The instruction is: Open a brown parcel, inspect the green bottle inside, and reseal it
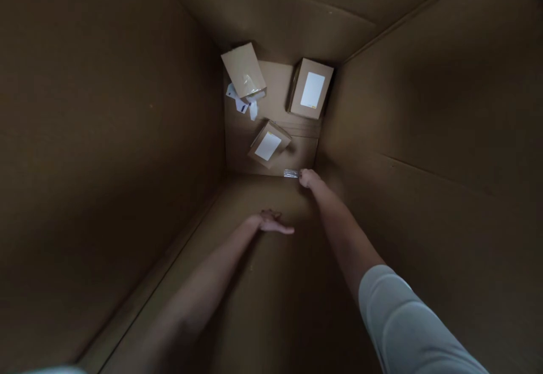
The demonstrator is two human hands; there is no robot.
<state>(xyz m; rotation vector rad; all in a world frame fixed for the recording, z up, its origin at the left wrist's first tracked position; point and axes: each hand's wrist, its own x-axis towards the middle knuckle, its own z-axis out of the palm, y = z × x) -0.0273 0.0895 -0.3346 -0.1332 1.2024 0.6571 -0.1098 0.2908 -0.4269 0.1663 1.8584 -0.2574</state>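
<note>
I look down into a deep cardboard box (106, 136). My right hand (309, 178) reaches to the bottom near the front right corner and is closed on a small clear shiny item (291, 173). My left hand (274, 222) rests flat with fingers spread against the near inner wall, holding nothing. On the floor lie three small cardboard parcels: one with a white label (268, 144) closest to my right hand, one with a white label (311, 88) at the far right, and one plain (244, 70) at the far left.
White crumpled paper or wrapping (244, 102) lies under the far-left parcel. The tall box walls close in on all sides, and the interior is dim. Bare floor (275, 97) shows between the parcels.
</note>
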